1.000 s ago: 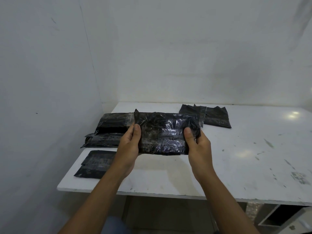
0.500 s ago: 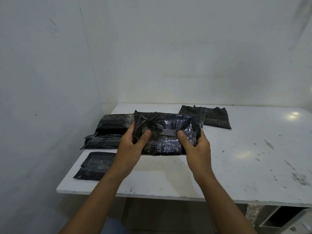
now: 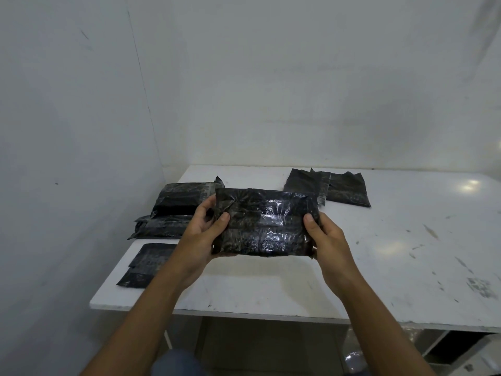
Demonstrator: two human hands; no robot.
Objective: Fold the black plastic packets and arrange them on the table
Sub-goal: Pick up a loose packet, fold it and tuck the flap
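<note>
**A:** How many packets do you count?

**B:** One black plastic packet (image 3: 265,223) is in the hands. A pile of packets (image 3: 173,210) lies at the far left, with at least two in it; more exactly I cannot tell. One flat packet (image 3: 146,264) lies at the near left. A pair of packets (image 3: 328,187) lies flat at the far side, one overlapping the other.

**A:** And the edges, the room for moving?

**B:** The white table (image 3: 379,253) meets a wall along its far edge; a second wall stands close on the left. The flat packet reaches the left edge. The room is on the right, where the top shows its white surface with stains and scratches.

**A:** Where is the held one?

**B:** It is held up over the near middle of the table, between both hands. The left hand (image 3: 200,237) grips its left end, thumb on the front and fingers behind; the right hand (image 3: 325,240) grips the right end in the same manner.
</note>
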